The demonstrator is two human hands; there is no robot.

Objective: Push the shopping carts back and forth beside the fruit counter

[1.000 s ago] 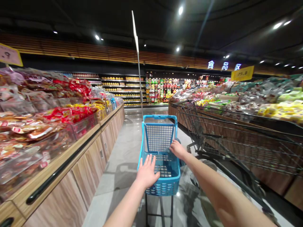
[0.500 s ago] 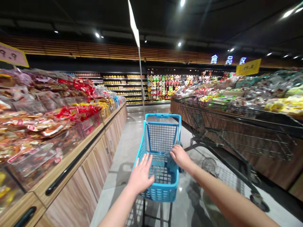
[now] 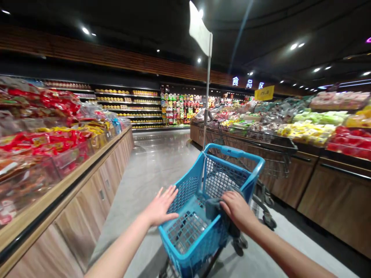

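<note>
A small blue plastic shopping cart (image 3: 203,185) stands in front of me in a store aisle, angled toward the right. My left hand (image 3: 160,206) lies flat with fingers spread on the cart's left rim. On the right rim my right hand (image 3: 238,210) is closed over a dark grey cloth (image 3: 214,208) that drapes into the basket. A thin pole with a white flag (image 3: 199,29) rises from the cart's front.
Wooden display counters (image 3: 95,185) piled with packaged snacks line the aisle on the left. A grey metal trolley (image 3: 261,150) stands against the right counter (image 3: 333,189). Shelves of goods (image 3: 179,110) stand at the far end of the grey floor (image 3: 153,162).
The blue cart has swung to the right and come closer to the metal trolley. Both hands stayed on its rims, and the view has turned rightward.
</note>
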